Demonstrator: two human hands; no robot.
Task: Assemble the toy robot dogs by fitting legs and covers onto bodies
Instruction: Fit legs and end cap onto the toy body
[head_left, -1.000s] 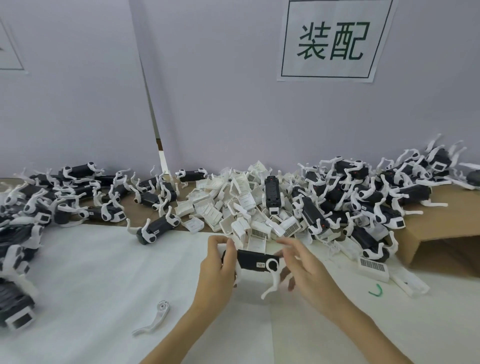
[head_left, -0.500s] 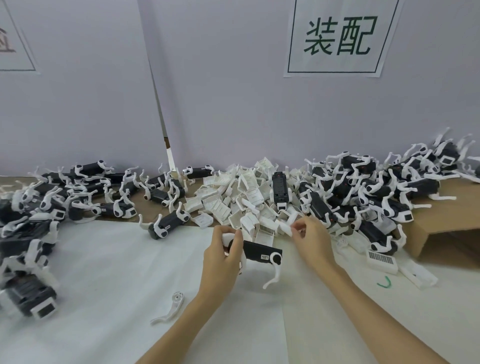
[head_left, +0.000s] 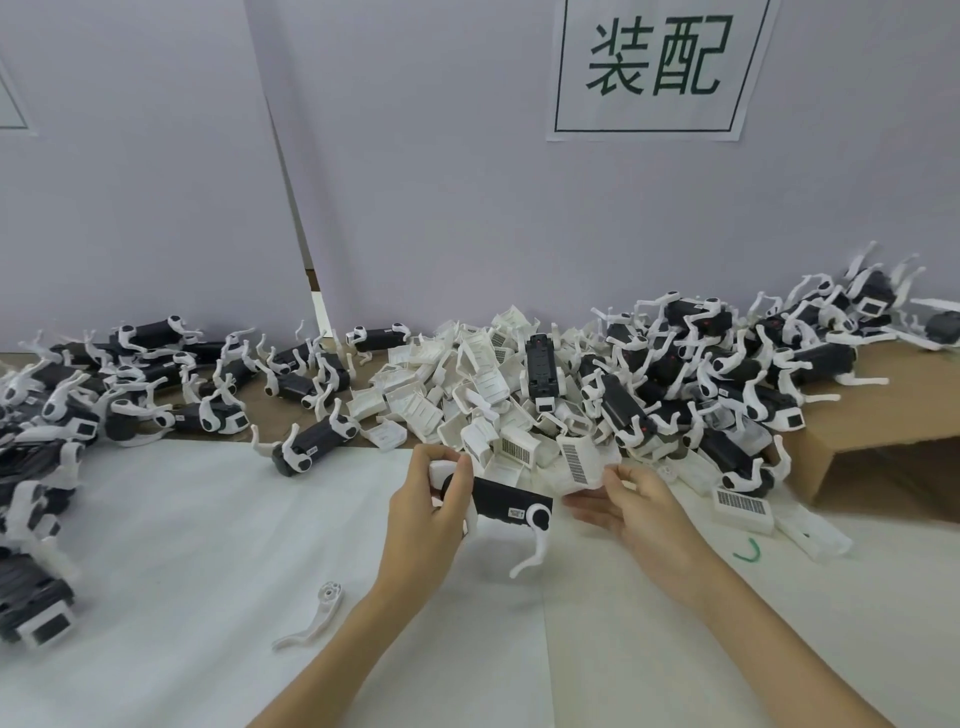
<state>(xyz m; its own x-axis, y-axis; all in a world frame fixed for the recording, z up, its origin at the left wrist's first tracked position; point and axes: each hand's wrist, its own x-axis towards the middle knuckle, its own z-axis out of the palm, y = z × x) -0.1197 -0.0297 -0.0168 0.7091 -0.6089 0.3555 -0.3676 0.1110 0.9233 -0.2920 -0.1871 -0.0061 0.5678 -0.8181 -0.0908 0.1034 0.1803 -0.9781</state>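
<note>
My left hand (head_left: 431, 514) grips the left end of a black toy dog body (head_left: 501, 501), held just above the white sheet, with a white leg (head_left: 535, 545) hanging from its right end. Just to the right, my right hand (head_left: 631, 506) pinches a white cover (head_left: 582, 465) with a barcode label at the near edge of the cover pile (head_left: 467, 395). The cover is apart from the body. A loose white leg (head_left: 317, 616) lies on the sheet below my left arm.
Dogs with legs lie heaped at the left (head_left: 67, 415) and at the back right on a cardboard box (head_left: 883, 431). A single black body (head_left: 540, 371) lies on the cover pile. A green wire bit (head_left: 748, 553) lies right. A labelled wall stands behind.
My right hand left the body's right end, reached into the cover pile and now pinches a barcoded cover, drawn slightly toward me. My left hand keeps holding the body.
</note>
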